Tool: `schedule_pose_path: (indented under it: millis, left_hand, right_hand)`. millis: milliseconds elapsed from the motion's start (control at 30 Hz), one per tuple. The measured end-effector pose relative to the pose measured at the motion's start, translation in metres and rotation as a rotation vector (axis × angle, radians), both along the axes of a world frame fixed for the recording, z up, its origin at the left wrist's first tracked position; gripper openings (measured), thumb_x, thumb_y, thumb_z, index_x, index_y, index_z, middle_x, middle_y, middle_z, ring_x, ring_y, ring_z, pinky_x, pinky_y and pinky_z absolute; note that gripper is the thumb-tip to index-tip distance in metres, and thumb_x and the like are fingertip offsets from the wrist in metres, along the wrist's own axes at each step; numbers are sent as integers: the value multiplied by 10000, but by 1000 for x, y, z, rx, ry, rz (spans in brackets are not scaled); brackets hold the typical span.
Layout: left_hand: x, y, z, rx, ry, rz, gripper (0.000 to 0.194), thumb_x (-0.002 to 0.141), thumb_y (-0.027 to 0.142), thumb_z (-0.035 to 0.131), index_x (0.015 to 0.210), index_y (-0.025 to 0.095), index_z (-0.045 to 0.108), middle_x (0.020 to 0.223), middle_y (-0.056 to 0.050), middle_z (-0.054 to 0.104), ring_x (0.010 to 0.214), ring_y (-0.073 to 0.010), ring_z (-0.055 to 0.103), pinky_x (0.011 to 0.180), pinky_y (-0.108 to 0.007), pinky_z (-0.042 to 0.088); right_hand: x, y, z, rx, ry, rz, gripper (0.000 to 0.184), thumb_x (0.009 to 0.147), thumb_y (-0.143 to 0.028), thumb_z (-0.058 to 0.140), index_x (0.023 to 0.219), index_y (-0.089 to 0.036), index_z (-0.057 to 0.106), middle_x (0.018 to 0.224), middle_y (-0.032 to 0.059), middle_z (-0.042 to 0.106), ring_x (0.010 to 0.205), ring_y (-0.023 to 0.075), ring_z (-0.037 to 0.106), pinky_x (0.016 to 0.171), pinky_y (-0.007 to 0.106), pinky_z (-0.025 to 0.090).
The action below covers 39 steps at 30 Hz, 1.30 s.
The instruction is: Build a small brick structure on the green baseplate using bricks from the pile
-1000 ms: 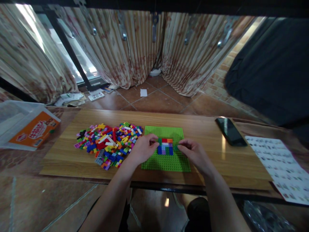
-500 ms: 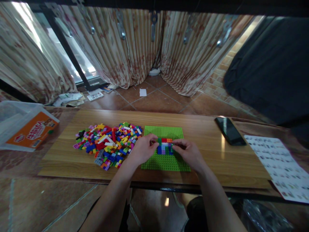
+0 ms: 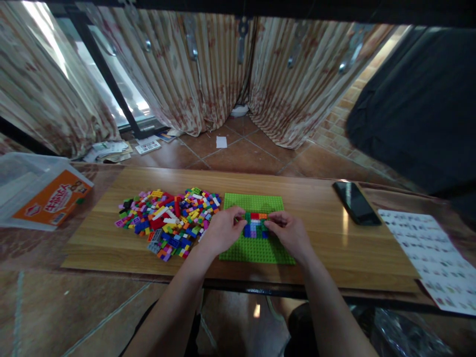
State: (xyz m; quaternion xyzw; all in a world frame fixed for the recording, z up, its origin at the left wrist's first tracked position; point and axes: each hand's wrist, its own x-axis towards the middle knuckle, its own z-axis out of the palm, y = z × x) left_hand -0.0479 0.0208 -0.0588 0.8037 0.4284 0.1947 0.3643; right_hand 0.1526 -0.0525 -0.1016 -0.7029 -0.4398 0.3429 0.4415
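A rectangular patch of coloured toy bricks [image 3: 255,229] is built on the green baseplate [image 3: 256,253], with red, orange, white, blue, purple and green pieces in it. At its left edge is my left hand [image 3: 226,229], thumb and forefinger curled in; whatever lies between them is too small to make out. On the opposite side, my right hand [image 3: 289,234] is closed in a pinch, its fingertips at the patch's right edge around what looks like a small green brick. The fingers partly cover both edges of the patch.
A heap of loose bricks [image 3: 171,218] lies left of the baseplate on the wooden board [image 3: 323,263]. A clear tub with an orange label [image 3: 55,198] stands far left. To the right are a phone [image 3: 356,203] and a printed sheet [image 3: 431,253].
The view has shifted slightly. Both hands stay at the patch's edges, and the right fingertips have moved very little. No brick has visibly been added or removed.
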Motion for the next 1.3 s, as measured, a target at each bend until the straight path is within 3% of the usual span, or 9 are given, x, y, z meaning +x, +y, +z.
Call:
schedule_pose_path:
  millis: [333, 667, 1033, 1300]
  left_hand:
    - [0, 0, 1, 7, 35, -2, 228, 874, 214, 581, 1071, 152, 679, 990, -91, 761, 906, -216, 714, 815, -328, 555]
    - [1, -2, 2, 1, 45, -2, 233, 871, 203, 578, 1070, 139, 681, 1005, -99, 758, 916, -222, 711, 823, -334, 554]
    - [6, -5, -2, -2, 62, 7, 301, 861, 182, 576, 1154, 165, 647, 962, -71, 758, 860, -203, 707, 786, -316, 548]
    - [7, -5, -5, 24, 75, -2, 318, 857, 183, 581, 1170, 178, 642, 925, -56, 753, 824, -193, 700, 758, -302, 538]
  right_hand:
    - [1, 1, 2, 0, 38, -9, 316, 693, -434, 725, 881, -181, 707, 832, 64, 730, 744, 201, 671, 684, 343, 556]
    - [-1, 3, 5, -33, 74, -41, 323, 647, -442, 755, 815, -170, 709, 724, 44, 714, 608, 164, 628, 550, 288, 507]
    - [-7, 12, 27, -210, 266, -94, 172, 609, -231, 811, 650, -168, 656, 489, -24, 620, 406, 103, 553, 404, 215, 484]
    - [-8, 7, 14, -144, 219, -98, 189, 642, -300, 792, 667, -175, 652, 515, -21, 628, 406, 102, 553, 387, 204, 471]
